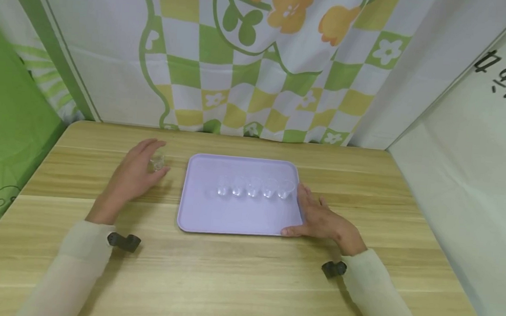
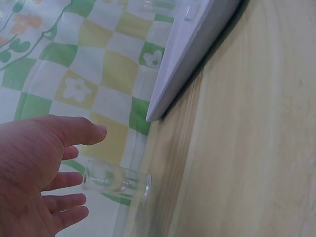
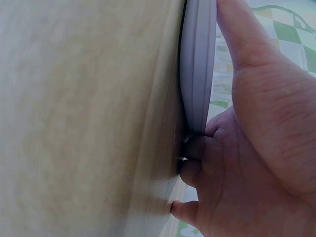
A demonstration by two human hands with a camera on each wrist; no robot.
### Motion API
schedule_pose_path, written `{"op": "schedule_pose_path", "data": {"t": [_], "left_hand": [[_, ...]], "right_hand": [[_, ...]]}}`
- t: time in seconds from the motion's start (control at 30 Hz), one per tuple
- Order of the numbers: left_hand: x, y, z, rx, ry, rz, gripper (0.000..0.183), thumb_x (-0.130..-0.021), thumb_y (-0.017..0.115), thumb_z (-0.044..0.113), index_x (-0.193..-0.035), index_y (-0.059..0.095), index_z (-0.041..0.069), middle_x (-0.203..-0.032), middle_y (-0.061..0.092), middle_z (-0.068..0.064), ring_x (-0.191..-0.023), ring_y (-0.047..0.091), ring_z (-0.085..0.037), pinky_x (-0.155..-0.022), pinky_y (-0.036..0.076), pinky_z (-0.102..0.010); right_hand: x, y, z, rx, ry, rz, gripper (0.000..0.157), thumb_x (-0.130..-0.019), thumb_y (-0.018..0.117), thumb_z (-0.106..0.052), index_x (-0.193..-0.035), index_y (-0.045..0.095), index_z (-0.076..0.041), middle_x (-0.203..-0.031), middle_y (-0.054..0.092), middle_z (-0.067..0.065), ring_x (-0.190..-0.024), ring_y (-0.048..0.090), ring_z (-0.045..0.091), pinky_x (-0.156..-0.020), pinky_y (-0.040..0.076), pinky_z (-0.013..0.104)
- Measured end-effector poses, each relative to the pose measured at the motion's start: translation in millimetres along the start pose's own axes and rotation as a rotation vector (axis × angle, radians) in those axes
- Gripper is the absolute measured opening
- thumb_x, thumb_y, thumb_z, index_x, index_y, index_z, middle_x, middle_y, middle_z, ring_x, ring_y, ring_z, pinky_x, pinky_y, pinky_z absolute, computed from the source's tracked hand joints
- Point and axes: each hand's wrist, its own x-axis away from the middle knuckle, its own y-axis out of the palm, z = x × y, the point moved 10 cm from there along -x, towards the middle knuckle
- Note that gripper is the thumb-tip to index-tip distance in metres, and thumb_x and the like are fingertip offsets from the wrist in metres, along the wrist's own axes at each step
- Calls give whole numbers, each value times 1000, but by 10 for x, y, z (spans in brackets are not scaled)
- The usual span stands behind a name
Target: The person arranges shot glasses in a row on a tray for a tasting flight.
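Note:
A lilac tray (image 1: 235, 218) lies on the wooden table, with a row of several small clear glasses (image 1: 252, 191) standing on it. On its right side my right hand (image 1: 319, 220) grips the edge. The thumb lies over the rim by the near corner, and the fingers (image 3: 193, 148) tuck against and under the edge. Left of the tray, one more clear glass (image 2: 118, 180) stands upright on the table. My left hand (image 1: 135, 172) is beside that glass, thumb and fingers spread apart; a small gap shows between fingertips and glass in the left wrist view.
The wooden table (image 1: 226, 283) reaches back to a checked, flowered curtain (image 1: 258, 80). A green cloth (image 1: 8, 126) hangs at the left, and a white sheet with dark writing (image 1: 477, 159) at the right. Small black devices sit on both wrists.

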Motion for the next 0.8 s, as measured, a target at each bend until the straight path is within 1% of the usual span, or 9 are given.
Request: {"op": "schedule_pose_path", "data": {"t": [0.13,0.23,0.4,0.53,0.67,0.8], "left_hand": [[-6,27,-57,13,-11,-15,64,-94,74,12,-148,44,-6,-151,41,-32,-139,38,-51,-116,30,-63],[-7,46,-108,34,-36,-31,65,-94,71,7,-150,41,-6,-152,39,-32,-140,36,-50,-117,29,-62],[5,69,-157,67,-67,-63,67,-94,64,-3,-155,34,-5,-153,37,-34,-139,36,-53,-114,31,-65],[18,89,-185,72,-87,-86,67,-96,62,-3,-156,31,-5,-150,40,-36,-135,40,-54,-110,34,-68],[21,113,-216,66,-105,-102,63,-98,61,-2,-155,34,-4,-145,45,-36,-133,42,-55,-109,34,-69],[1,122,-215,54,-95,-99,56,-99,60,-1,-151,41,-4,-138,51,-36,-128,48,-54,-108,37,-68]], "right_hand": [[-1,0,-1,2,4,-3,138,-83,76,-67,-158,-12,9,-167,-9,28,-154,-8,41,-119,-2,67],[-2,0,3,1,5,-2,138,-83,76,-67,-158,-12,9,-167,-9,28,-154,-8,41,-119,-2,67],[-3,0,4,1,5,0,138,-82,76,-67,-158,-12,8,-167,-9,28,-154,-8,41,-119,-2,68],[-3,-1,4,0,1,4,139,-82,76,-67,-158,-12,9,-167,-8,29,-154,-7,42,-119,-1,69],[-3,-1,1,2,-5,7,138,-82,76,-67,-158,-12,9,-167,-8,29,-154,-7,42,-118,-1,69],[-5,2,5,0,-4,6,138,-82,76,-67,-158,-12,9,-167,-9,28,-154,-8,42,-119,-2,69]]}}
